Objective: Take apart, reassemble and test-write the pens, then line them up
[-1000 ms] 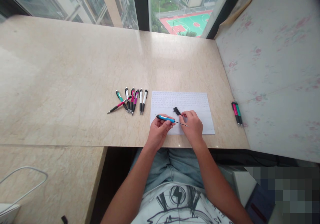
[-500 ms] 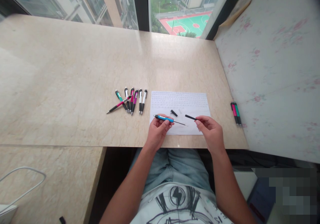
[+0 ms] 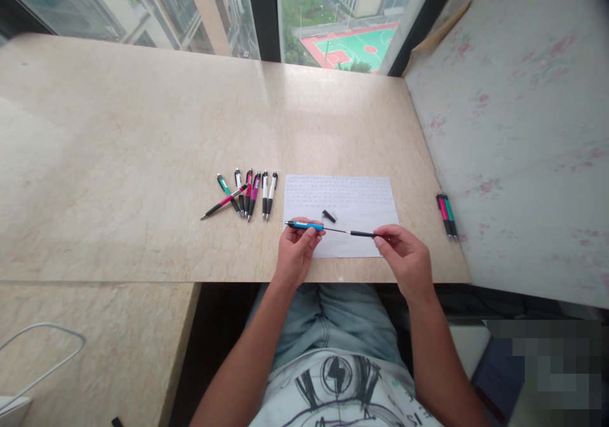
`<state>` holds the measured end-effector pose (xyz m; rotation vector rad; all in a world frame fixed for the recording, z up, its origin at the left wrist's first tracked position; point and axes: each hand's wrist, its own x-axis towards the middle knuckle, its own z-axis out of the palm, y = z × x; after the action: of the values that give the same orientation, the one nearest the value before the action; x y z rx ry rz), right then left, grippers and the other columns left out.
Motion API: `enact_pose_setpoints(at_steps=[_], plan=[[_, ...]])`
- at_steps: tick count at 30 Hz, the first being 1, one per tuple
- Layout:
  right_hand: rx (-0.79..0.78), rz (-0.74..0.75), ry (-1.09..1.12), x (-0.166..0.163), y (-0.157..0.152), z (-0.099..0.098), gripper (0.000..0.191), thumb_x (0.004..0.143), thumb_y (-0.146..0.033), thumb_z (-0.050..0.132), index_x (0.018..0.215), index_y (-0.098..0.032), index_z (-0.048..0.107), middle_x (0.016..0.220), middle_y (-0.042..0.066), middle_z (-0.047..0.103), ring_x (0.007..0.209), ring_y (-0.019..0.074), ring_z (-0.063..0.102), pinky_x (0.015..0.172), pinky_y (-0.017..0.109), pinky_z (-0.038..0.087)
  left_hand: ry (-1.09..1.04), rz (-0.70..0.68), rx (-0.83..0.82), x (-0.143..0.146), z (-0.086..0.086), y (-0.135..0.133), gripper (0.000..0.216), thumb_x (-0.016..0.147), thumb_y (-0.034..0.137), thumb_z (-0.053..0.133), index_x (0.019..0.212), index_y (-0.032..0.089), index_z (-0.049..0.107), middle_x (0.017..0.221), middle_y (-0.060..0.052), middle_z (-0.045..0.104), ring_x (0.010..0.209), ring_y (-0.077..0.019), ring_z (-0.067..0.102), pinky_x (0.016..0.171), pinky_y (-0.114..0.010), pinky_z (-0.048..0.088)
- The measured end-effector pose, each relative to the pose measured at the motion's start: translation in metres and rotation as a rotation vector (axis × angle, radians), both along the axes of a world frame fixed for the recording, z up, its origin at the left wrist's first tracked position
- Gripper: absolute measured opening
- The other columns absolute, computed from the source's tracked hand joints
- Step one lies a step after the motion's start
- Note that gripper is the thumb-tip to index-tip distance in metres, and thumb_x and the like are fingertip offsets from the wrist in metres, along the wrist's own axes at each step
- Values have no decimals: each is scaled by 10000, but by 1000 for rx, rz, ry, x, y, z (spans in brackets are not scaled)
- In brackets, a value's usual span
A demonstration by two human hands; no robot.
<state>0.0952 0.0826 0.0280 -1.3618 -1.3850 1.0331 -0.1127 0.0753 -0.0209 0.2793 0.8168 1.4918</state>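
My left hand (image 3: 299,249) pinches the blue pen barrel (image 3: 307,226), its black clicker end pointing left. A thin dark refill (image 3: 335,230) sticks out of the barrel's right end. Between thumb and fingers of my right hand (image 3: 404,256) is the black pen grip section (image 3: 362,233), held nearly level. Its left mouth lines up with the refill's tip and appears to meet it. Below both hands lies a sheet of paper (image 3: 342,192) with rows of faint writing. On the paper, just above the refill, rests a small black pen piece (image 3: 328,216).
Left of the paper lie several pens, among them a white pen (image 3: 272,195), a purple pen (image 3: 254,197) and a pink pen (image 3: 223,202) crossing a green one. Two more pens (image 3: 446,215) lie by the right wall. A cable (image 3: 45,325) loops at lower left.
The refill tip and the black grip section, apart and offset before, have come into line and together. My left hand has tilted the barrel closer to level.
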Motion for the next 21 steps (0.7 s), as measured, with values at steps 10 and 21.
enact_pose_setpoints(at_steps=[10,21], plan=[[30,35,-78,-6,1,-1,92,860,-277,683,928,-220,708,879,39,675,807,187,640,714,317,555,-12,-8,0,0,3,0,260,741,189,819,929,187,640,912,-34,749,763,-111,702,739,-215,544],[39,-140,-84,0,10,-20,132,849,-314,670,917,-204,696,812,37,682,716,182,633,627,307,522,-1,17,-11,0,2,0,264,739,201,822,928,193,638,912,-31,746,763,-112,697,732,-221,536]])
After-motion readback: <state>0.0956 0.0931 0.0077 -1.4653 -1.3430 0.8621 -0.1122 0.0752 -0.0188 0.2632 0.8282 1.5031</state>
